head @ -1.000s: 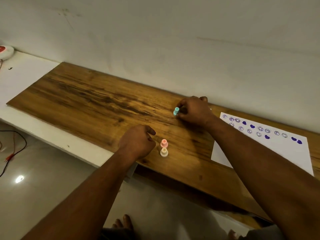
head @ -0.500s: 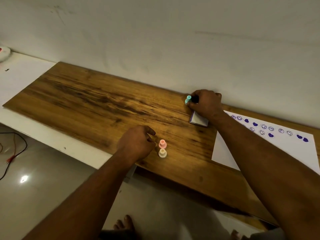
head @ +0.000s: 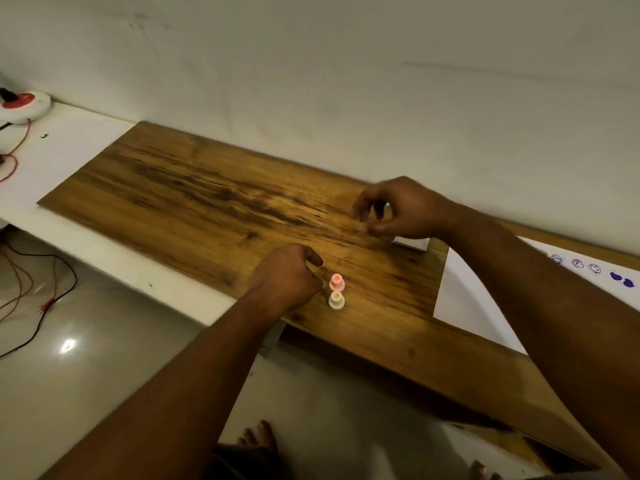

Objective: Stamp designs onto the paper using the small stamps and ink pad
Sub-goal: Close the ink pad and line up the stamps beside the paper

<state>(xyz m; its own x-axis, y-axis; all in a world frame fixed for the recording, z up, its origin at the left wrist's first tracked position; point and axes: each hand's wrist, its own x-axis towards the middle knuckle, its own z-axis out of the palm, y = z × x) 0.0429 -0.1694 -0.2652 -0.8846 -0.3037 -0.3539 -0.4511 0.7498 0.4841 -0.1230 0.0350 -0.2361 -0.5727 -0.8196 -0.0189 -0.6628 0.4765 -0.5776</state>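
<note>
On the wooden board (head: 194, 199) stand two small stamps side by side, a pink stamp (head: 336, 282) and a cream stamp (head: 336, 300). My left hand (head: 287, 275) rests as a closed fist just left of them, holding nothing that I can see. My right hand (head: 405, 209) hovers over the board with curled fingers around a small dark piece, which looks like the stamp it carried. Under its wrist, the white ink pad (head: 412, 242) shows only partly. The white paper (head: 474, 303) lies at the right with purple smiley and heart prints (head: 594, 269); my right forearm covers much of it.
The wall runs close behind the board. A white shelf (head: 69, 150) continues to the left, with a white and red round device (head: 24, 103) and red wires. Black and red cables (head: 41, 292) lie on the floor below. Bare toes (head: 258, 439) show at the bottom.
My right hand has moved from the wall side above the ink pad toward the near left, and the teal head of the stamp no longer shows. My left fist stays put.
</note>
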